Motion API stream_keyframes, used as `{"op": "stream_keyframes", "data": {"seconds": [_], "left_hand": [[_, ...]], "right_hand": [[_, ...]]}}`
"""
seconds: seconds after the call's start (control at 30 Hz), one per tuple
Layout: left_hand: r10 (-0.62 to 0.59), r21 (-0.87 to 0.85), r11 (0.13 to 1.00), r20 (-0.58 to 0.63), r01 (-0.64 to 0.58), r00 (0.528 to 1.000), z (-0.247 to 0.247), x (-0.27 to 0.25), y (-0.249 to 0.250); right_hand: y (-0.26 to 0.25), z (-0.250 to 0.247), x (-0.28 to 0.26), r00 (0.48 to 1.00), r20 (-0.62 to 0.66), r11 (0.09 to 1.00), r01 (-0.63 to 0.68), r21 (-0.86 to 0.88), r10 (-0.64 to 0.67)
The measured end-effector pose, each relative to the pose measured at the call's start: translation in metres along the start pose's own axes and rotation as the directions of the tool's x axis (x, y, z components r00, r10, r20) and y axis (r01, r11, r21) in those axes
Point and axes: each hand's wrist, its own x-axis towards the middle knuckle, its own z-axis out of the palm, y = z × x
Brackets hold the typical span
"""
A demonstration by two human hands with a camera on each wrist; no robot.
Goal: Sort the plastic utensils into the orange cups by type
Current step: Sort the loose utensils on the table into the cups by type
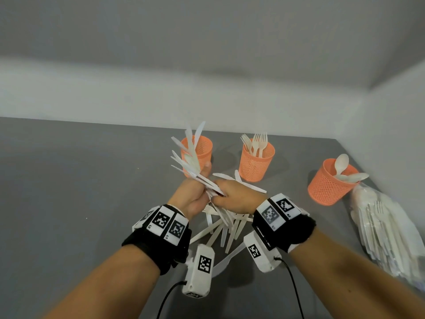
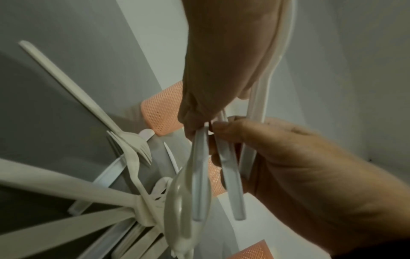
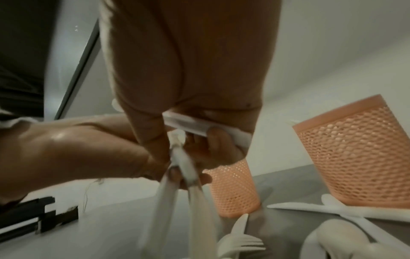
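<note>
Left hand (image 1: pixel 195 194) is gripping a fanned bundle of white plastic knives (image 1: pixel 190 162), fingers curled round the handles, blades pointing up and away. Right hand (image 1: pixel 236 194) is touching the left, its fingers pinching the lower handle ends of the same bundle. Just beyond the left hand's fingertips is standing an orange mesh cup (image 1: pixel 200 150), partly hidden by the blades. Beyond the right hand, the cup of forks (image 1: pixel 256 162); well off to its right, the cup of spoons (image 1: pixel 328 185). Below both hands, loose utensils (image 1: pixel 227 229) are lying on the grey table (image 1: pixel 69 180). By the right forearm, a clear bag of cutlery (image 1: pixel 386 231).
</note>
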Motion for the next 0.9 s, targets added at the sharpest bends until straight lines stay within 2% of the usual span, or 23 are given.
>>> {"op": "stream_keyframes", "data": {"seconds": [0.07,0.17,0.23,0.3,0.33,0.43,0.5,0.6,0.7,0.83,0.9], "left_hand": [[-0.019,0.030,0.999,0.069,0.017,0.997,-0.001,-0.001,0.002],[-0.016,0.086,0.996,0.157,0.003,0.987,-0.003,-0.002,0.006],[0.000,0.100,0.995,0.224,-0.023,0.975,-0.005,-0.005,0.009],[-0.004,0.165,0.985,0.275,-0.043,0.961,-0.007,-0.006,0.010],[-0.010,0.200,0.978,0.295,-0.052,0.955,-0.008,-0.006,0.010],[-0.040,0.323,0.944,0.314,-0.067,0.949,-0.016,-0.006,0.010],[-0.047,0.321,0.946,0.294,-0.052,0.955,-0.022,-0.007,0.015],[-0.017,0.212,0.977,0.240,-0.036,0.971,-0.034,-0.006,0.028],[0.042,0.184,0.980,0.177,-0.075,0.983,-0.044,-0.001,0.040],[0.040,0.131,0.990,0.130,-0.057,0.991,-0.050,0.003,0.043],[0.050,0.113,0.992,0.087,-0.060,0.995,-0.056,0.004,0.045]], "right_hand": [[0.001,-0.001,-0.002,0.998,-0.021,0.997,-0.057,0.061,0.058],[0.005,-0.004,-0.004,0.991,-0.008,0.929,-0.121,0.350,0.132],[0.008,-0.005,-0.006,0.988,0.059,0.764,-0.149,0.628,0.144],[0.012,-0.006,-0.008,0.984,0.129,0.567,-0.177,0.805,0.124],[0.015,-0.005,-0.008,0.984,0.143,0.523,-0.178,0.833,0.106],[0.024,-0.008,-0.010,0.984,0.173,0.476,-0.169,0.863,0.035],[0.031,-0.014,-0.012,0.984,0.176,0.440,-0.163,0.883,0.010],[0.042,-0.024,-0.006,0.995,0.086,0.414,-0.103,0.905,0.058],[0.042,-0.031,0.014,0.980,-0.025,0.421,-0.062,0.905,0.196],[0.034,-0.037,0.043,0.923,-0.234,0.544,0.033,0.838,0.305],[0.026,-0.036,0.065,0.866,-0.375,0.575,0.130,0.807,0.331]]}}
